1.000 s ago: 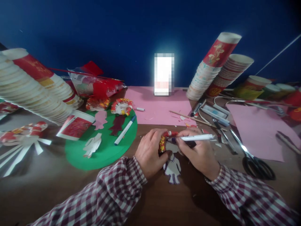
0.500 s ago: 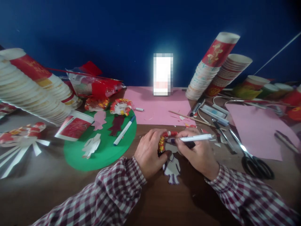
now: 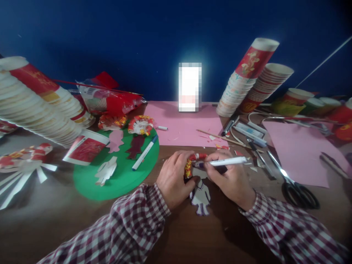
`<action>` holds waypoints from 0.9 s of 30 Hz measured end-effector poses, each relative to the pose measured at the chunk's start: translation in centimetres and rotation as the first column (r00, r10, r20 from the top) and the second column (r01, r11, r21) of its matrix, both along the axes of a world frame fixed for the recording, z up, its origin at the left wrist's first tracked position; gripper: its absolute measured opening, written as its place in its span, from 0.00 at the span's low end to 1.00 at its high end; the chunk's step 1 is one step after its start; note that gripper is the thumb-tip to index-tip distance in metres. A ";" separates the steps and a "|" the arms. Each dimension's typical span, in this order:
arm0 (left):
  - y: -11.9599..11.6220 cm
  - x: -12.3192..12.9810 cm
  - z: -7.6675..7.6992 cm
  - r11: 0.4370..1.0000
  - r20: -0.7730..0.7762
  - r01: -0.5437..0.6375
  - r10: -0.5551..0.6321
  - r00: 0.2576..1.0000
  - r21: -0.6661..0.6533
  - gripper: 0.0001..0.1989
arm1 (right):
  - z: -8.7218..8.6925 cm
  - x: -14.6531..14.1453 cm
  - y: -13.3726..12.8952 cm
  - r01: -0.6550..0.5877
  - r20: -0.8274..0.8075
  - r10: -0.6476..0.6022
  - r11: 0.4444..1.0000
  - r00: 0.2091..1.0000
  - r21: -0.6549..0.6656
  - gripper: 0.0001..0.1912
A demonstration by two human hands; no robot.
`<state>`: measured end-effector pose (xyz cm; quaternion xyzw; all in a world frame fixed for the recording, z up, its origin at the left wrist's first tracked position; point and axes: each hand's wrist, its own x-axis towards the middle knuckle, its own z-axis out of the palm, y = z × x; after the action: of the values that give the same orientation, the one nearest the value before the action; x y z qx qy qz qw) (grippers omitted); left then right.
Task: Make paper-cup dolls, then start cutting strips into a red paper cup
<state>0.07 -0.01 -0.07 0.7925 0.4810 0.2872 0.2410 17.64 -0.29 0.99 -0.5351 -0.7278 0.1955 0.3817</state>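
On the brown surface (image 3: 189, 242), the left hand (image 3: 176, 176) curls half closed around the upper left of a paper doll (image 3: 200, 198), thumb holding it near the neck; the right hand (image 3: 229, 179) pinches a marker (image 3: 231, 160). The doll lies between them, lengthwise toward the person, feet nearest. The marker runs crosswise, tip leftward at the doll's head.
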 end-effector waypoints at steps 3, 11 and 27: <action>0.0 0.0 0.0 1.000 -0.003 0.005 -0.005 1.000 -0.002 0.29 | 0.0 0.0 0.0 0.009 -0.007 -0.009 1.000 1.000 -0.003 0.04; 0.0 0.0 0.1 1.000 -0.025 -0.002 0.001 1.000 -0.006 0.29 | -0.1 0.0 0.1 0.004 -0.012 -0.004 1.000 1.000 -0.001 0.04; 0.0 0.0 0.0 1.000 -0.019 -0.006 0.006 1.000 0.001 0.29 | 0.0 -0.1 0.1 0.003 -0.018 -0.003 1.000 1.000 -0.013 0.03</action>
<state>0.11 -0.05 -0.02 0.7938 0.4857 0.2806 0.2351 17.59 -0.17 1.03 -0.5370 -0.7222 0.2043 0.3851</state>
